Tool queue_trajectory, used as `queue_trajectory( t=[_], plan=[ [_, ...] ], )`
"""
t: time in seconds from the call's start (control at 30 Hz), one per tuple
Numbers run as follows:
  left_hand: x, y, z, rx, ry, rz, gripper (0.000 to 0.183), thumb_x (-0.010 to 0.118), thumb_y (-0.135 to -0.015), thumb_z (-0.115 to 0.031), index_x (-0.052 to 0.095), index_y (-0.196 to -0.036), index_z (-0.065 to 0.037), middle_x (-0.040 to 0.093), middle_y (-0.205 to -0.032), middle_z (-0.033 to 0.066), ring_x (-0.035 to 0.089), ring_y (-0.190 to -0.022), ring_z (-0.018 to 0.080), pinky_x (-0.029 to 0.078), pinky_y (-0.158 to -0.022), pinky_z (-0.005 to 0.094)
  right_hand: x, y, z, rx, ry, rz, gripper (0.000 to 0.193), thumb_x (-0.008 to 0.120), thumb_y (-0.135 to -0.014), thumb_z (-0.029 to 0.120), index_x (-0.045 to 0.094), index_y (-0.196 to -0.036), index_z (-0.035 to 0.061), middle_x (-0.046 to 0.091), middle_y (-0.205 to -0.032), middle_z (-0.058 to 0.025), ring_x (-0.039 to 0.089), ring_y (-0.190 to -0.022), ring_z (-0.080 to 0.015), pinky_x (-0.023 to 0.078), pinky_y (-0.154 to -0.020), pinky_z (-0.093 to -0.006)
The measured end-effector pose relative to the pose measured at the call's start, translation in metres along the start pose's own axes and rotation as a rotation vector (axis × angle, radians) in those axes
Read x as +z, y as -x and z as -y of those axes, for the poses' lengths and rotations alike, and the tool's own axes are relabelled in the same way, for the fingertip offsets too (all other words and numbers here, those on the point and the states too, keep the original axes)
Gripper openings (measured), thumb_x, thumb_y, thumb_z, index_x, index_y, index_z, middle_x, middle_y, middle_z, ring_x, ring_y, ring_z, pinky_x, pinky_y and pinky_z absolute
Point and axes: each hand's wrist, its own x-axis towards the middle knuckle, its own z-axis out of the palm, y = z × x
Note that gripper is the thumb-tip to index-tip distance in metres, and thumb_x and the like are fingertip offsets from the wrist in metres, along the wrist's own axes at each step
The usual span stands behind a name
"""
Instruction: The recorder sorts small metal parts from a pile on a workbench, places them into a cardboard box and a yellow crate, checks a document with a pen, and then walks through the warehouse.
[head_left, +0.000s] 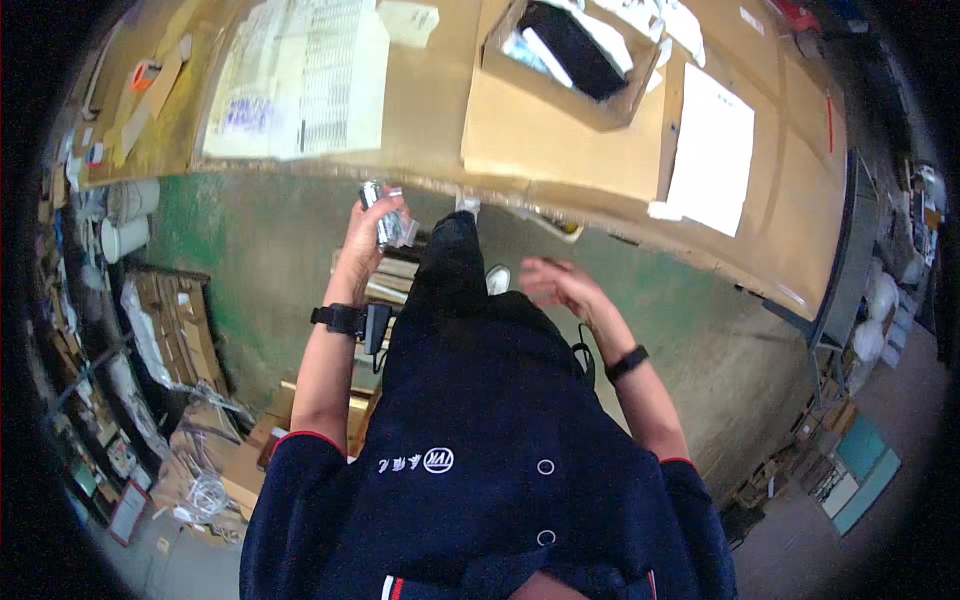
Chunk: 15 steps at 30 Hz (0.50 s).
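Note:
My left hand [365, 228] is closed around a small silvery-and-dark cylindrical object [372, 192], just short of the table's front edge. A bit of clear, shiny plastic [407, 232] shows beside its fingers; whether it belongs to the cylinder I cannot tell. My right hand [562, 284] hangs in the air in front of my body, slightly blurred, its fingers stretched out to the left and apart. Nothing shows in it. The cardboard-covered table [430, 110] lies beyond both hands.
On the table are printed sheets [340, 80], a white paper [712, 150] and an open cardboard box [640, 105] holding a black item. An orange tape roll [145, 73] lies at far left. White buckets [125, 238] and stacked cartons [175, 325] stand left; a metal rack [850, 240] stands right.

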Motion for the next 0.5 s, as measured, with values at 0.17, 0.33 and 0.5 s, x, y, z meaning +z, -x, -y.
queue_trajectory(
  t=[0.17, 0.33, 0.5],
  plan=[
    [-0.001, 0.081, 0.095, -0.178, -0.036, -0.041, 0.024, 0.066, -0.073, -0.016, 0.056, -0.092, -0.005, 0.059, -0.074, 0.0042, 0.058, -0.062, 0.0138, 0.047, -0.056, 0.0273, -0.045, -0.108, -0.056, -0.082, -0.633, -0.153, 0.063, 0.049, -0.088, 0.047, 0.027, -0.134, 0.0091, 0.052, -0.12, -0.0128, 0.054, -0.104, -0.028, 0.048, -0.087, -0.044],
    [-0.01, 0.155, 0.156, -0.262, -0.111, -0.137, 0.019, 0.065, -0.073, -0.015, 0.06, -0.088, -0.005, 0.059, -0.075, 0.0019, 0.056, -0.064, 0.0109, 0.045, -0.058, 0.0246, -0.054, -0.146, -0.057, -0.156, -0.857, -0.27, 0.04, 0.053, -0.086, 0.042, 0.05, -0.104, 0.0055, 0.056, -0.098, -0.0076, 0.059, -0.093, -0.0253, 0.049, -0.082, -0.0453],
    [-0.021, 0.184, 0.18, -0.278, -0.065, -0.192, 0.018, 0.063, -0.074, -0.013, 0.061, -0.089, -0.004, 0.058, -0.074, 0.0018, 0.056, -0.064, 0.0106, 0.045, -0.058, 0.0246, -0.023, -0.129, -0.089, -0.231, -0.813, -0.324, 0.031, 0.051, -0.087, 0.037, 0.053, -0.091, 0.0063, 0.049, -0.078, -0.0046, 0.06, -0.09, -0.0254, 0.048, -0.081, -0.0459]
  ],
)
